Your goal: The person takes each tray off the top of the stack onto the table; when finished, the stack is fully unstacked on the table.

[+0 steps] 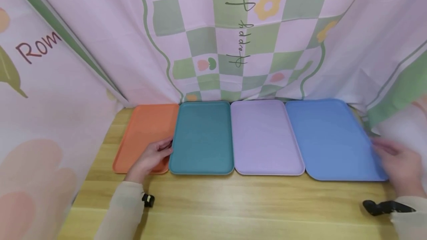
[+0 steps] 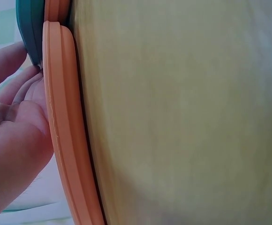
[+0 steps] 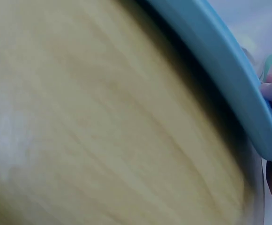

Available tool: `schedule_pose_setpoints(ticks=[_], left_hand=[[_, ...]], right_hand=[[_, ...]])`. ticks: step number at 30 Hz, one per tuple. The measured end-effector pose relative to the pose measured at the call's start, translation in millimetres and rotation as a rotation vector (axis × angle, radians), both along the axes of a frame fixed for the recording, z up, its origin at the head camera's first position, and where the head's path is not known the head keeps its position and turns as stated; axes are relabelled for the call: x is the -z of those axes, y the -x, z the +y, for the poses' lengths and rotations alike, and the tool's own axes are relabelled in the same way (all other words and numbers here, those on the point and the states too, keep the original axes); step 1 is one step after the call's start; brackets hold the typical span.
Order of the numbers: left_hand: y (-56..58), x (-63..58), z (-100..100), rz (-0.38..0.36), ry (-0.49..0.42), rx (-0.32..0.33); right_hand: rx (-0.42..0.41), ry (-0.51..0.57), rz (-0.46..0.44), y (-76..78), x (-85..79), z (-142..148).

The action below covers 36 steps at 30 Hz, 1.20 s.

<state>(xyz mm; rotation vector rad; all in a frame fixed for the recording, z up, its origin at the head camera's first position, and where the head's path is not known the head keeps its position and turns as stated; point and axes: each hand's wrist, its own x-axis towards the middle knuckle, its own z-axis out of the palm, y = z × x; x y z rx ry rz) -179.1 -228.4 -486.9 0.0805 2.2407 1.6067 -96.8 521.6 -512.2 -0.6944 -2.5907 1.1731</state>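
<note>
Four shallow rectangular trays lie in a row in the head view: orange (image 1: 146, 121), teal (image 1: 204, 136), lilac (image 1: 267, 136) and blue (image 1: 333, 140). My left hand (image 1: 151, 159) reaches across the orange tray and pinches the left edge of the teal tray; in the left wrist view the thumb (image 2: 4, 63) is at the teal rim and the fingers go beneath it. With my right hand (image 1: 401, 162), blurred, I grip the blue tray's right edge. A dark gap shows under the blue rim (image 3: 215, 61) in the right wrist view, so that side looks slightly raised.
The wooden table (image 1: 233, 210) extends in front of the trays. Behind them hangs a checked, flowered curtain (image 1: 230, 40), with more printed cloth (image 1: 50, 121) on the left and right. Black straps are on both wrists.
</note>
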Motion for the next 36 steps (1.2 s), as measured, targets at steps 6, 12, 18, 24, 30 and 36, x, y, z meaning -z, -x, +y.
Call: schedule_pose_setpoints(ticks=[6,12,18,24,30,36], left_hand=[[0.3,0.9,0.1,0.0,0.01,0.003],[1.1,2.3,-2.1,-0.001,0.014,0.007],[1.0,1.7,-1.1,-0.002,0.028,-0.001],[1.9,1.4,-1.2,-0.01,0.028,-0.002],[2.9,3.1,-2.2,-0.008,0.012,-0.016],[2.7,2.4,-1.5,-0.013,0.012,-0.029]], right_hand=[[-0.028,-0.004,0.038,0.1,-0.8,-3.1],[0.03,-0.012,0.021,4.5,0.4,-8.3],[-0.006,-0.113,-0.005,3.3,-3.6,-10.5],[-0.098,-0.174,-0.018,-1.4,-7.3,-9.6],[-0.088,-0.295,-0.069,2.7,-14.4,-18.2],[0.02,-0.283,-0.051,9.3,-23.8,-40.7]])
